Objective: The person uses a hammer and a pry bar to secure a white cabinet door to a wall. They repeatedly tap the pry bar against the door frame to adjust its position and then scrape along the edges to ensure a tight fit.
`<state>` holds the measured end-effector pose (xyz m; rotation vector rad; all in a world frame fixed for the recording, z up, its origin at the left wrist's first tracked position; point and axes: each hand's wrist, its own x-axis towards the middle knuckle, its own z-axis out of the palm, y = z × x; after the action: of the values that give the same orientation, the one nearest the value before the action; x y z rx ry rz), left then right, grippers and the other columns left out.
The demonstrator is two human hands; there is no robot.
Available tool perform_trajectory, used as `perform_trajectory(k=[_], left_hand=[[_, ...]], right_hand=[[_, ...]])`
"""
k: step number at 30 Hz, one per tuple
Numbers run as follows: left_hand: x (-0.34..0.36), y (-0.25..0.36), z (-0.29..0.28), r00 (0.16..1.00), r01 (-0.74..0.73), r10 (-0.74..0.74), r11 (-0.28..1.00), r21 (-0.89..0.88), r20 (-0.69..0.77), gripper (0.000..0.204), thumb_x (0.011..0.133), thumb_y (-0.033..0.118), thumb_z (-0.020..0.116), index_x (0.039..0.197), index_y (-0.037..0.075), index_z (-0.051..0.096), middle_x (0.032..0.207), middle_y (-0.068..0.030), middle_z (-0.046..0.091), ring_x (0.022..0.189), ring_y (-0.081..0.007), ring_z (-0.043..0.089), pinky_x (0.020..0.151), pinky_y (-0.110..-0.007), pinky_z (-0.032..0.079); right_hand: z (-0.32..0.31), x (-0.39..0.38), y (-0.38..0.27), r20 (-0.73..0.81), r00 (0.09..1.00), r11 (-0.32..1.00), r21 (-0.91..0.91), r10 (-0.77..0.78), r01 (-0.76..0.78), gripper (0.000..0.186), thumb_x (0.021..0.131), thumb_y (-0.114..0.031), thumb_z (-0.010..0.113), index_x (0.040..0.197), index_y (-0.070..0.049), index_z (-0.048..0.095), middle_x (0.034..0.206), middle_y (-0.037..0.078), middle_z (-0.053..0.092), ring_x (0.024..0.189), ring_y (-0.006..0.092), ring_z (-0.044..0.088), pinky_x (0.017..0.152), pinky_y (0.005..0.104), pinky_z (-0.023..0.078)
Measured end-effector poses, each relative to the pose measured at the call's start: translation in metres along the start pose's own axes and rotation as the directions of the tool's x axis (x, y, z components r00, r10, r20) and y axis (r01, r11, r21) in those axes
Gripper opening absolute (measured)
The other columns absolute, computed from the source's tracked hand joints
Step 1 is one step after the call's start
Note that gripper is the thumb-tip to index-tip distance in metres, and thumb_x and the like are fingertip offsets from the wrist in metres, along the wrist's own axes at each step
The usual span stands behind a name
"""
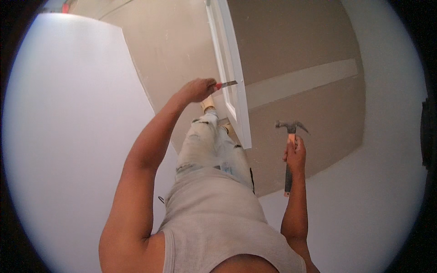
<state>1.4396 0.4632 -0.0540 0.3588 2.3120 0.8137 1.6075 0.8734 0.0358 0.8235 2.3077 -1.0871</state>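
Note:
My left hand (pixel 200 89) is closed around the red handle of a flat-bladed tool (pixel 229 84), perhaps a chisel or knife. Its grey blade points right, and the tip lies at the edge of a white door (pixel 239 98); whether it touches I cannot tell. To the right of the door, my right hand (pixel 296 156) grips a claw hammer (pixel 291 132) by its orange and black handle. The hammer's dark metal head is up, apart from the door, with the claw toward the right.
The door stands upright over a dusty brown floor (pixel 296 36) crossed by a paler strip (pixel 300 82). Pale walls (pixel 77 113) rise on the left and right. My legs and feet are close to the door's left side. Something red (pixel 65 7) shows at the far left.

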Motion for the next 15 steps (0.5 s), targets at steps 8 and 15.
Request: perform_trajectory(k=[8,15], left_hand=[[-0.007,0.058,0.023,0.996,0.089,-0.088,0.995,0.049,-0.017,0.038,0.107,0.041,0.053,0.122,0.008,0.066,0.098,-0.0186,0.074,0.088,-0.0386,0.07,0.078,-0.052,0.054],[-0.029,0.119,0.03,0.988,0.156,-0.152,0.977,0.146,-0.037,0.038,0.106,0.042,0.053,0.121,0.011,0.068,0.102,-0.0165,0.075,0.091,-0.0379,0.071,0.079,-0.052,0.055]], right_hand=[[-0.028,-0.019,-0.044,0.075,0.989,0.991,-0.016,-0.128,0.13,0.037,0.105,-0.023,0.056,0.137,-0.005,0.053,0.089,0.009,0.063,0.071,0.0151,0.062,0.061,0.0339,0.053],[-0.053,0.005,-0.071,0.187,0.84,0.816,-0.206,-0.509,0.54,0.042,0.104,-0.023,0.054,0.141,-0.001,0.053,0.116,0.023,0.07,0.098,0.0411,0.071,0.086,0.047,0.055]])
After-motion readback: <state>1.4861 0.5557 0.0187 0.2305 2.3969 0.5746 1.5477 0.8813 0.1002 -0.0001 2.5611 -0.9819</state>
